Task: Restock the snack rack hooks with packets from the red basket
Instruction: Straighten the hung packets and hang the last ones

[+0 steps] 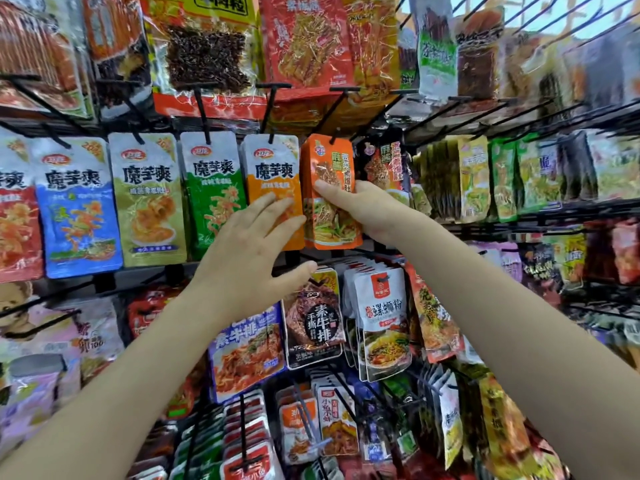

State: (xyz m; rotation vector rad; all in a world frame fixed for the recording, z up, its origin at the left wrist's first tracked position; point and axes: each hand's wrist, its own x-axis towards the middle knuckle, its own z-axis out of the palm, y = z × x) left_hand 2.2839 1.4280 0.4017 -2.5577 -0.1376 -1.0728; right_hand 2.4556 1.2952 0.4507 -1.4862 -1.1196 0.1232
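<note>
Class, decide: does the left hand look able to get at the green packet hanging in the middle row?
Probably yes. The left hand is open, lying flat just right of the green packet, which hangs at the front of its hook with nothing covering it.

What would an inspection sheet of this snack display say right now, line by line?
Surface: black wire rack with rows of hooks, most carrying packets.
Job's things: bright orange packet hangs at the hook in the middle row, beside the row of konjac packets; the red basket is not in view.
Clutter: nothing seen loose; lower hooks are crowded with grey packets.
Hands: right hand grips the orange packet's right side, thumb across its front; left hand is open, its straight fingers resting on the neighbouring packet.
Cables: nothing seen.
Surroundings: more full racks to the right, blurred.
</note>
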